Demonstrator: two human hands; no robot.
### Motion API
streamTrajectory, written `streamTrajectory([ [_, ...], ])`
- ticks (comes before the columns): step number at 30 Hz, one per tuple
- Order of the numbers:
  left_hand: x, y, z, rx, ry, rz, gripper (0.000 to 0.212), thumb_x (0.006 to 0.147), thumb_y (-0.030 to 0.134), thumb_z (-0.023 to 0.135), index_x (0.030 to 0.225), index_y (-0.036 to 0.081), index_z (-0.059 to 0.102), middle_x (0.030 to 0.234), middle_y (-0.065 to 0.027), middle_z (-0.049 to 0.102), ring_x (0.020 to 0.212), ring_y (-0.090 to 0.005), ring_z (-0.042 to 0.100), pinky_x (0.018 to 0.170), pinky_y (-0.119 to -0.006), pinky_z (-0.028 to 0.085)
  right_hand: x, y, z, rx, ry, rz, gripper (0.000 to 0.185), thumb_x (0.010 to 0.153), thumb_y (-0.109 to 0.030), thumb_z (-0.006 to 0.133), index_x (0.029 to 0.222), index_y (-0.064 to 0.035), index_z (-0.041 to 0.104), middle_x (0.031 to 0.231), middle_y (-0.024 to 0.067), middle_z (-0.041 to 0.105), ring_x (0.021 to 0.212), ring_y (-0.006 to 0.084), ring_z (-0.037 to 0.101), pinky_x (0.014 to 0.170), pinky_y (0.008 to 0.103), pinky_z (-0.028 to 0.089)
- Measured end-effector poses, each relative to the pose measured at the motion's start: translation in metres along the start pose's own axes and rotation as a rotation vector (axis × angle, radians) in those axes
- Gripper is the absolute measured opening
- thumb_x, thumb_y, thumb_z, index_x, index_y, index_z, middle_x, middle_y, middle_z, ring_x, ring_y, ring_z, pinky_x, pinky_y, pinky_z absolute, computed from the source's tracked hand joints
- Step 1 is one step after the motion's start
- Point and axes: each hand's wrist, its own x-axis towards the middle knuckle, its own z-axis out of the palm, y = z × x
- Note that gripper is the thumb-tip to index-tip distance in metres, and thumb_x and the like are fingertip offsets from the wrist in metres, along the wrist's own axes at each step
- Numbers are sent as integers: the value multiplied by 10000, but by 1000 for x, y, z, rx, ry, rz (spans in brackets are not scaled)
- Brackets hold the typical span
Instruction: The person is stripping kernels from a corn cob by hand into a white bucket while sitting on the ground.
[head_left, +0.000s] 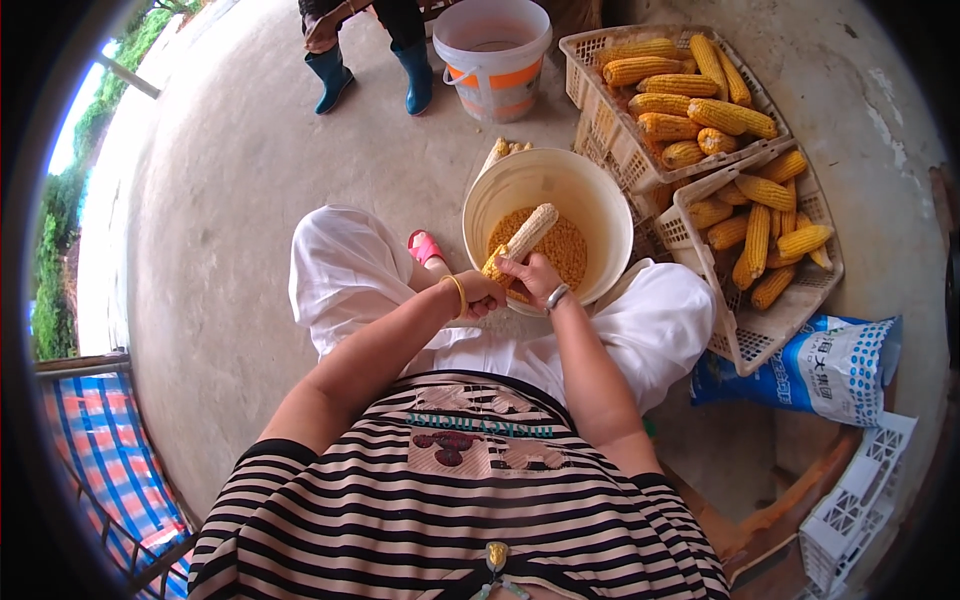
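Note:
A corn cob (534, 229), its upper length stripped pale and its lower end still covered with yellow kernels, slants over a white plastic bucket (600, 187). My left hand (482, 294), with a gold bangle at the wrist, is closed around the lower end. My right hand (534, 279), wearing a silver band, grips the cob beside it with the thumb laid across the top. Loose corn kernels (571, 251) cover the bucket's bottom. The bucket stands on the floor between my knees. My fingers hide part of the kernel-covered end.
Two plastic crates (611, 150) (694, 232) of yellow corn ears stand at the right. Stripped cobs (495, 152) lie behind the bucket. Farther off are a larger bucket (491, 82) and a seated person's blue boots (328, 79). A printed sack (817, 367) lies right, by a white crate (862, 487).

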Motion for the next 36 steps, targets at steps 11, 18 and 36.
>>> streamTrajectory([
  [11,3,-1,8,43,93,37,192,669,102,620,545,78,475,489,-9,431,336,-91,341,313,-220,254,9,8,-4,-228,267,69,462,712,-397,675,863,30,581,792,42,592,697,112,543,627,250,438],
  [18,-9,0,19,119,215,91,176,673,94,630,574,78,485,501,-7,434,349,-82,345,321,-207,251,-2,-10,2,-329,159,56,286,735,-247,679,851,-4,584,774,27,579,680,102,531,631,246,437],
  [36,-9,1,14,155,192,155,168,627,102,629,545,58,490,496,-31,447,360,-111,383,326,-248,283,-2,-7,-5,-17,30,86,247,754,-157,639,913,4,540,858,46,572,758,128,545,687,276,446],
])
